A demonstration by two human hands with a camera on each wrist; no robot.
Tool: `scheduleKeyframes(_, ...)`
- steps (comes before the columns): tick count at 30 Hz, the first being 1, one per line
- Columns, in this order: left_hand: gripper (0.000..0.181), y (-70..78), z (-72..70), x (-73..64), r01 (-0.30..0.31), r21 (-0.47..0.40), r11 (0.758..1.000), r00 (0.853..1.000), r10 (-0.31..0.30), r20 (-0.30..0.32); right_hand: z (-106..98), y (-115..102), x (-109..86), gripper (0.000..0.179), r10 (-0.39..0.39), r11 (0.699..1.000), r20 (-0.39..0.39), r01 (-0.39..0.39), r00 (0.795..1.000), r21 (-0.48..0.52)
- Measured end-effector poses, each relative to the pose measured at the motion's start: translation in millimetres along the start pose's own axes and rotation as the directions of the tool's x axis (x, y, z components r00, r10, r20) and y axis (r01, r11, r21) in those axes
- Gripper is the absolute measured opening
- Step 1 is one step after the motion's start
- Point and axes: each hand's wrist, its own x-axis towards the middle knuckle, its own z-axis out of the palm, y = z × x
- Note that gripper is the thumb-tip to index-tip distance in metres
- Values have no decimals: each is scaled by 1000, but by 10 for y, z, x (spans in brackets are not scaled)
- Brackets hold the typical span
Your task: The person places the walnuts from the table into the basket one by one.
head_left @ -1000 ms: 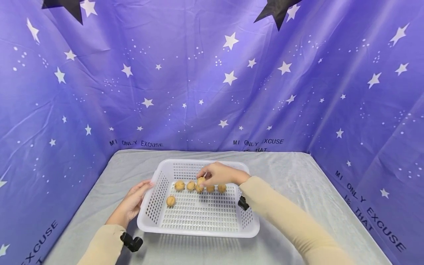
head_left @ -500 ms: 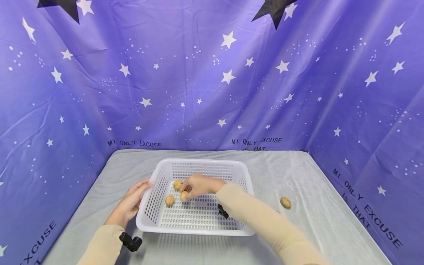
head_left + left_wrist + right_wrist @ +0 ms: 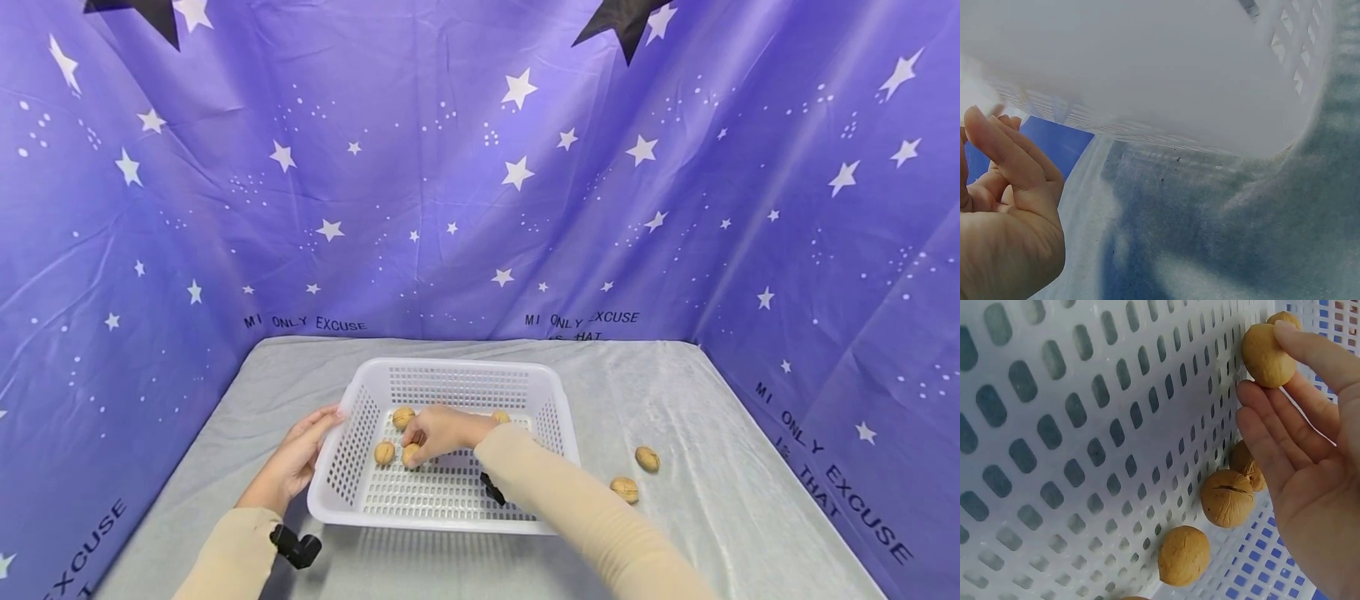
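A white plastic basket (image 3: 450,523) with slotted walls stands on the cloth-covered table. At its left end, my left hand (image 3: 296,458) holds the rim; in the left wrist view the curled fingers (image 3: 1013,150) show beside the basket's wall. Inside the basket, my right hand (image 3: 442,433) pinches a walnut (image 3: 410,456) between thumb and fingers, low over the basket floor. Just left of it lies another walnut (image 3: 384,452), and one more walnut (image 3: 402,417) lies behind. The right wrist view shows the pinched walnut (image 3: 1268,356) and several others, including a cracked walnut (image 3: 1227,498).
Outside the basket, to its right, two walnuts (image 3: 624,489) lie on the grey cloth (image 3: 720,517). My right forearm crosses the basket's front right corner and hides part of it. A purple star-printed curtain (image 3: 480,208) surrounds the table at the back and sides.
My right hand has carried the walnut left and toward the front, down beside the front-left walnut. Its arm has uncovered two walnuts on the table. The left hand keeps its hold.
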Motion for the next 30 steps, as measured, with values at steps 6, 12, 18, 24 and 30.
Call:
scheduleKeyframes(6,25,7,-4,0,4,-8,1000,1000,-4,12,-20,17,-26,36,16,999,10,-17,1000,31)
scheduleKeyframes(12,24,2,-13,-1,-2,-1,1000,1000,2,12,-47,28,-41,38,26,999,2,-26,1000,29)
scheduleKeyframes(18,19,-4,-17,-3,-3,6,1000,1000,3,16,-114,20,-55,41,28,999,15,-29,999,36)
scheduleKeyframes(24,14,-7,-14,-8,-3,10,1000,1000,3,19,-271,13,-120,43,27,996,1,-27,1000,79)
scheduleKeyframes(30,17,-1,-9,-5,5,15,1000,1000,-5,9,-487,-22,-274,41,-2,998,-5,2,1000,62)
